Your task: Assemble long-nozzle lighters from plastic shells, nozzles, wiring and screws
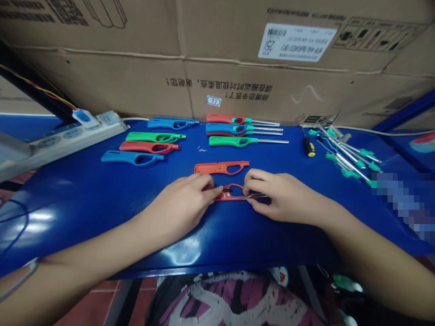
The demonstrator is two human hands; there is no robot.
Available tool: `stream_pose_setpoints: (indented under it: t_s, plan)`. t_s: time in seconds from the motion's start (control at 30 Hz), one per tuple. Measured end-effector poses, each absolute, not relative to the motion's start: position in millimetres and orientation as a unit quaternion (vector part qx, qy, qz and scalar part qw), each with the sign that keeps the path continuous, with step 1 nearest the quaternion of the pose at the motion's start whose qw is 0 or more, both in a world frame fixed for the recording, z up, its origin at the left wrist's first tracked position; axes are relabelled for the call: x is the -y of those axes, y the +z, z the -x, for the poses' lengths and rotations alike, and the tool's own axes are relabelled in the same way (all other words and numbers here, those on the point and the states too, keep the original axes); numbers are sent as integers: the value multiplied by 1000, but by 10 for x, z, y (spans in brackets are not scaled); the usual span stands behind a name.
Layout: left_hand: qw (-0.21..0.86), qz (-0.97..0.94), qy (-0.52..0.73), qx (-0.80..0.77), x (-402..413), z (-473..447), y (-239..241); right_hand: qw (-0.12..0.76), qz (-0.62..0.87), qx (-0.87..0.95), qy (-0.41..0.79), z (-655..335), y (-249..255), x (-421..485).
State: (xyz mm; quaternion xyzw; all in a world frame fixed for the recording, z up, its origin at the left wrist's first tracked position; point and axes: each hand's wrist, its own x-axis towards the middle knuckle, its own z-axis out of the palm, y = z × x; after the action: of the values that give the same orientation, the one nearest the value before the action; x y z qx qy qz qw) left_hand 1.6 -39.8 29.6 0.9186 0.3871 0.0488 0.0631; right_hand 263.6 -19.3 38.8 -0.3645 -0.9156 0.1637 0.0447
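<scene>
In front of me lies an orange lighter casing half with its inside facing up; a wire and a small black part show in it. My left hand is closed on its handle end, thumb and fingertips pressed at the black part. My right hand is at the nozzle end, fingers curled around a thin metal piece that reaches into the casing; its exact kind is hard to make out. Just beyond both hands, the matching orange casing half lies apart on the table.
Several coloured casings lie left. Lighters with metal tubes lie at the back, near tiny pins. A screwdriver and a pile of metal tubes are right. A power strip stands left, a cardboard box behind.
</scene>
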Motion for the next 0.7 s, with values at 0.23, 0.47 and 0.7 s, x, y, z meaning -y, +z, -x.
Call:
stream_pose_setpoints:
  t_s: [0.23, 0.47, 0.7]
  plan:
    - [109, -913, 73, -386, 409, -4, 257, 82, 375, 890, 246, -2617, 346, 157]
    - [134, -920, 69, -361, 403, -19, 225, 95, 379, 884, 258, -2606, 296, 135]
    - [131, -923, 66, -356, 412, -8, 203, 115, 377, 871, 292, -2650, 333, 100]
